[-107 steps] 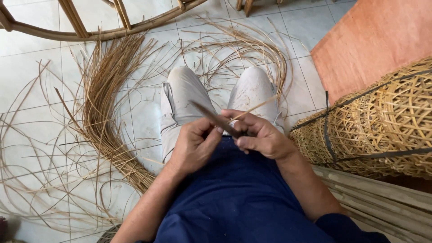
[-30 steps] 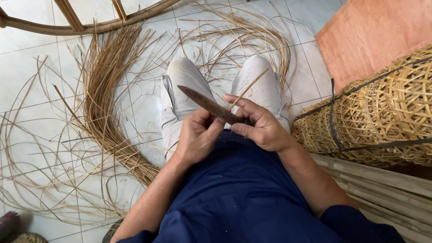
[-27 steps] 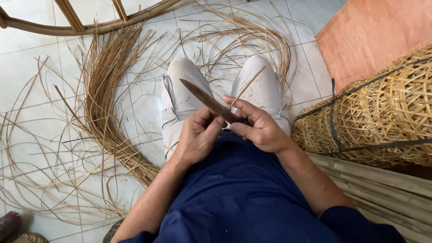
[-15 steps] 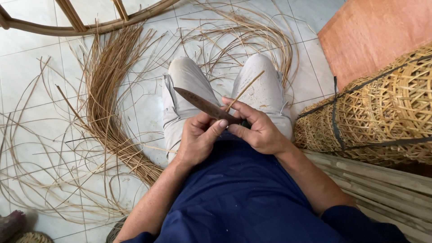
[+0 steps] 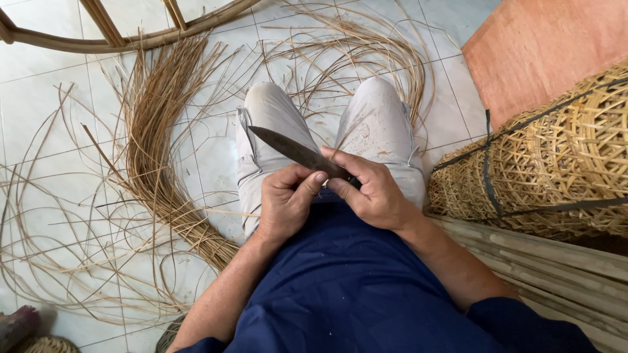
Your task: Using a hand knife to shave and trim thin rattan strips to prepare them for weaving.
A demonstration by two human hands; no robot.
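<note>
two hands meet over my lap, both on one knife (image 5: 297, 153). right hand (image 5: 373, 193) is closed round the handle end, fingers wrapped so the handle itself is covered. left hand (image 5: 284, 202) is curled too, thumb pressed up near the base of the blade; looks like it pinches something thin there but i can't tell what, prob a cane strip. blade points up-left across the left knee (image 5: 268, 114), dark and dull w/ a sharp tip.

handling, my read: knife is stiff, light, one-hand weight. take it by the handle only, keep fingers behind the edge. blade looks worn, not slick. the cane strips (image 5: 157, 144) fanned on the floor tiles (image 5: 39, 111) to the left seem thin, springy, light; they'd bend easy but could snap or splinter if kinked, so hold them near the cut, not at the far end.

hard to see: handle shape, any strip between the thumbs, which side the edge faces. woven basket (image 5: 556, 157) at right is cut off by the frame edge, dark straps round it. bent cane frame (image 5: 131, 33) at top only partly in view. orange board (image 5: 543, 46) upper right, also cropped. something dark at bottom-left corner, can't make it out.
</note>
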